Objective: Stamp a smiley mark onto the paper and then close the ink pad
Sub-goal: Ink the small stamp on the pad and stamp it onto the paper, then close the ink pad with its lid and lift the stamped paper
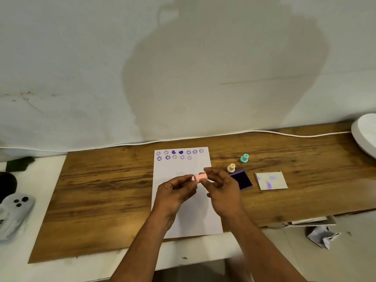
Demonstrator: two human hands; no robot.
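Note:
A small pink stamp (200, 177) lies sideways in the air above the white paper (184, 218), pinched between both hands. My left hand (176, 192) holds its narrow end and my right hand (221, 187) grips its wider end. The paper carries two rows of purple smiley and heart marks (179, 154) near its far edge. The purple ink pad (242, 180) sits open just right of the paper, partly behind my right hand. Its grey lid (271, 180), smeared with purple, lies flat further right.
A beige stamp (231, 167) and a teal stamp (244, 158) stand behind the ink pad on the wooden board (101, 200). A white cable (284, 133) runs along the wall. A grey controller (14, 210) lies at the left, a white round object (366, 135) at the right.

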